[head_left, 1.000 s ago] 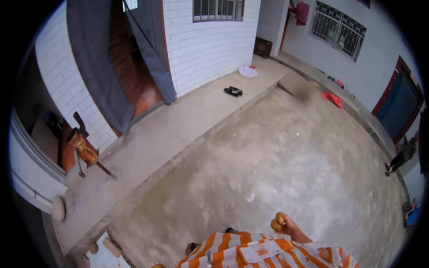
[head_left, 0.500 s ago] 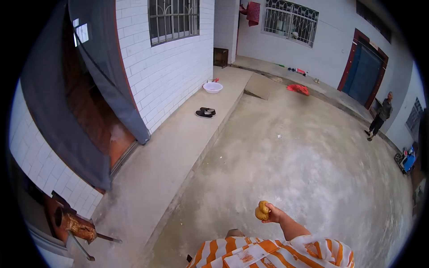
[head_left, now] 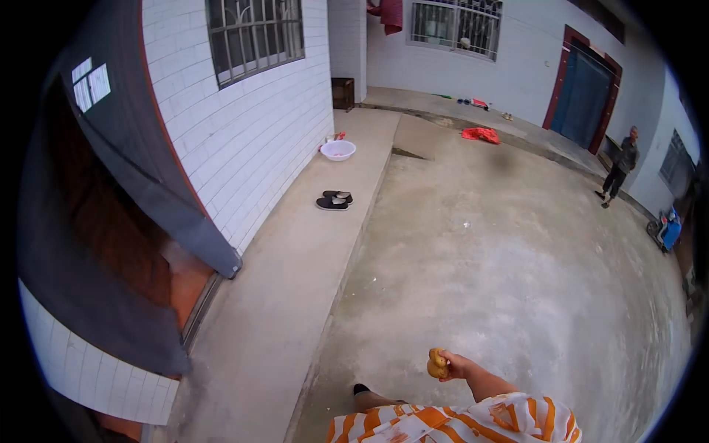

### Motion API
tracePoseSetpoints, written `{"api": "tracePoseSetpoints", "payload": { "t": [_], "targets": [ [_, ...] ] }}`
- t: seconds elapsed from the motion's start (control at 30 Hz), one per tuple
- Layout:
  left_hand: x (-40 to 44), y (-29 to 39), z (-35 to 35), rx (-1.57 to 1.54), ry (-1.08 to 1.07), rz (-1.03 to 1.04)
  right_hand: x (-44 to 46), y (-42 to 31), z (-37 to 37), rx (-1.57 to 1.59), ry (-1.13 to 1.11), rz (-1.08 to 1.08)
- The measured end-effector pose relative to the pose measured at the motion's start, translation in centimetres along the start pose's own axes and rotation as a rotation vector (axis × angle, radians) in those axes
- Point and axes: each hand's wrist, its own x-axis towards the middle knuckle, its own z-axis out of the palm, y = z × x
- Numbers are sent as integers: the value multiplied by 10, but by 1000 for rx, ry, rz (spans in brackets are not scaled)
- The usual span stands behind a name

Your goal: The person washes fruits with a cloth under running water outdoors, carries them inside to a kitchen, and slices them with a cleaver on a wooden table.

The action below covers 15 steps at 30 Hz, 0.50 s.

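My right hand (head_left: 456,365) is closed round two round yellow-brown things (head_left: 438,363) that look like potatoes, at the lower middle. They hang in front of my body, above the concrete yard. Below the hand is my orange-and-white striped top (head_left: 458,424). One dark shoe (head_left: 360,388) of mine shows at its left. My left hand is outside the view.
A raised concrete walkway (head_left: 273,310) runs along the left, with black shoes (head_left: 334,200) and a white basin (head_left: 338,150) on it. Curtains (head_left: 111,273) hang in a doorway. Red cloth (head_left: 481,135) lies across the yard. A person (head_left: 619,166) stands at the right near a blue scooter (head_left: 666,229).
The view has swung to the right and forward. The rusty pump at the left has left the frame, and the standing person has come fully into view. My right hand still holds the same things.
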Motion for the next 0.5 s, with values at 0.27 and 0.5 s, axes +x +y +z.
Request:
{"api": "tracePoseSetpoints", "payload": {
  "t": [0.27, 0.5],
  "targets": [
    [-91, -29, -55, -268, 264, 250, 109, -174, 152, -340, -372, 55],
    [-43, -12, -107, 305, 139, 553, 135, -267, 326, -443, -637, -79]
  ]
}}
